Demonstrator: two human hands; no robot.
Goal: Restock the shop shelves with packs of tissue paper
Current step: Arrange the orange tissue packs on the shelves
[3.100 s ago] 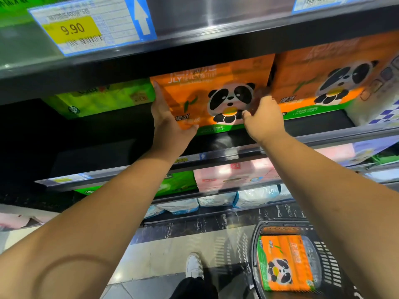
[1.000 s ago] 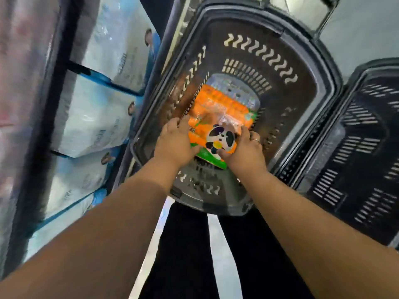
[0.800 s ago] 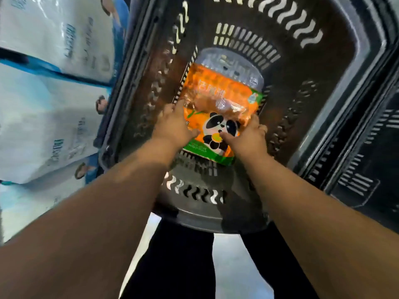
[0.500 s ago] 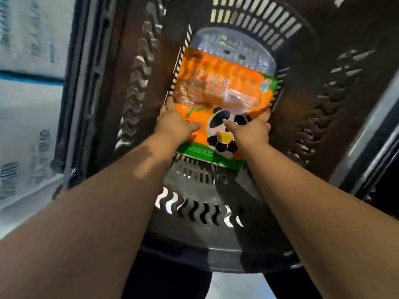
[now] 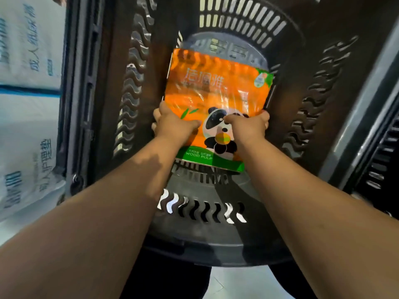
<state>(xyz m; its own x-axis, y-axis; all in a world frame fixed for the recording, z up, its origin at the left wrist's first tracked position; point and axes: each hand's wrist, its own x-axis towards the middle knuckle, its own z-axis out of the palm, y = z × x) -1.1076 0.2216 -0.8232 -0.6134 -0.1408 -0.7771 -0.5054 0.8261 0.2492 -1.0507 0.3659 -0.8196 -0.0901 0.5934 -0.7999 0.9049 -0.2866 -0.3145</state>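
Tissue pack [image 5: 216, 93] is held inside slotted basket [image 5: 216, 236], fingers of left hand [image 5: 174, 125] and right hand [image 5: 248, 127] clamped on it; white packs [image 5: 28, 137] are shelved alongside.

Shop interior, retail aisle, dark slotted plastic shopping basket [image 5: 216, 253], printed orange tissue pack [image 5: 216, 87] with panda and "WOOD PULP" label inside it, stacked white-and-blue packaged goods [image 5: 28, 126] left of the basket, second basket [image 5: 382, 160] at its right, pale floor tiles [image 5: 235, 281] beyond its near rim.

An orange tissue pack [image 5: 216, 100] (panda print, green bottom strip) sits inside the basket [image 5: 203, 214].
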